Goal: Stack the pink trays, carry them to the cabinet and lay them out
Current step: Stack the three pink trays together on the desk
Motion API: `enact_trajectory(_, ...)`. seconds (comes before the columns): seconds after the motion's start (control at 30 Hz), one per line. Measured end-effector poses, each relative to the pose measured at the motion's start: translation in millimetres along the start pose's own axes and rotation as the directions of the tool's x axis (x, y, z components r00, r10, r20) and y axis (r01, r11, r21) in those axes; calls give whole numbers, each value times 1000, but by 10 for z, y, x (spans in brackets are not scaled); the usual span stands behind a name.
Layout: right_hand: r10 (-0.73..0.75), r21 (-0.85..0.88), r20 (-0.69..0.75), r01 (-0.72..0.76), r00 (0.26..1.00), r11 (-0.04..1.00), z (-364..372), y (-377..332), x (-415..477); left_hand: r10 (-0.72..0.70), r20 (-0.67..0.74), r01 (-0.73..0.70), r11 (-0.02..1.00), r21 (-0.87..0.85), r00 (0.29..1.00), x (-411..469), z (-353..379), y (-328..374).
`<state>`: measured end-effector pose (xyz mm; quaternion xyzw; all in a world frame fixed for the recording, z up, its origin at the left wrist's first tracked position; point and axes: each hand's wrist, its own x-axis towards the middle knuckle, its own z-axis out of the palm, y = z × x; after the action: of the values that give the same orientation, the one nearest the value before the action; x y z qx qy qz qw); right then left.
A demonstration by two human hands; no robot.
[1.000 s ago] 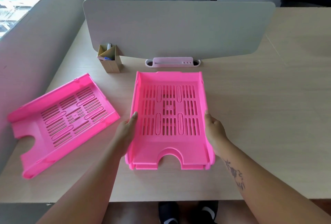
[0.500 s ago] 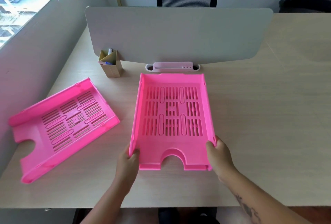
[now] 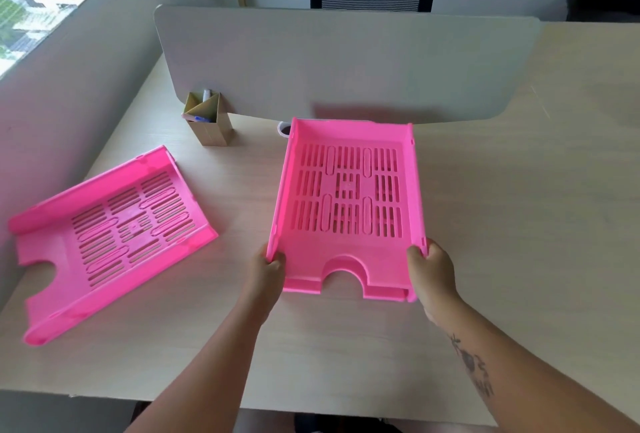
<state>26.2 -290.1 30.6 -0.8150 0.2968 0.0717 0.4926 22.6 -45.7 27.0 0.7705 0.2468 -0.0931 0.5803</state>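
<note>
Here the centre pink tray, seemingly two nested, sits mid-desk before the divider panel, near end apparently raised; left hand and right hand are each closed on a front corner, thumbs over the side walls. Stacking step, by my read: the third tray lies apart, angled, at the desk's left, beyond it a cardboard pen holder. Next move likely calls for bringing the held pair over it, notches aligned.

Stacked trays mid-desk, lone tray left, pen holder far-left, divider behind.
</note>
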Motion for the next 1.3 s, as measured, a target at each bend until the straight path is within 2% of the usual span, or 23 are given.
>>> enact_trajectory(0.2,-39,-24,27,40,999,999,15,352,-94,-78,-53,77,997,-22,996,-97,33,-156)
enact_trajectory(0.3,-95,-17,50,96,994,995,-22,387,-65,-74,-61,72,997,-31,995,-101,27,-190)
enact_trajectory(0.4,-218,9,129,219,967,976,-141,267,-86,-14,-43,14,1000,19,999,-84,-92,-171)
enact_trajectory(0.5,-406,-88,57,410,912,908,-219,-66,8,46,-94,-40,997,67,994,-61,-250,-105)
enact_trajectory(0.57,-562,-193,-10,550,827,813,-165,-372,98,122,-184,-100,987,123,975,-5,-385,-54)
enact_trajectory(0.63,-648,-263,-12,623,762,737,20,-667,109,211,-253,-165,968,190,944,72,-623,-28)
enact_trajectory(0.7,-700,-269,16,677,714,685,312,-891,18,315,-295,-207,916,343,902,183,-989,-33)
enact_trajectory(0.77,-725,-264,78,715,684,647,675,-1078,-171,364,-278,-186,842,507,889,282,-1430,-69)
enact_trajectory(0.87,-747,-248,156,757,647,604,1335,-1274,-510,350,-201,-141,745,652,915,379,-2084,-242)
enact_trajectory(0.97,-724,-181,215,755,655,630,2033,-1400,-859,280,-86,-123,650,750,956,413,-2618,-540)
enact_trajectory(1.07,-618,-134,272,665,738,735,2618,-1409,-1064,235,-17,-120,556,822,972,430,-3013,-819)
enact_trajectory(1.2,-417,-154,247,460,875,874,3070,-1314,-1136,170,55,-141,548,824,984,457,-3219,-1090)
enact_trajectory(1.3,-302,-161,226,341,926,926,3259,-1278,-1097,217,88,-197,557,807,972,412,-3071,-1151)
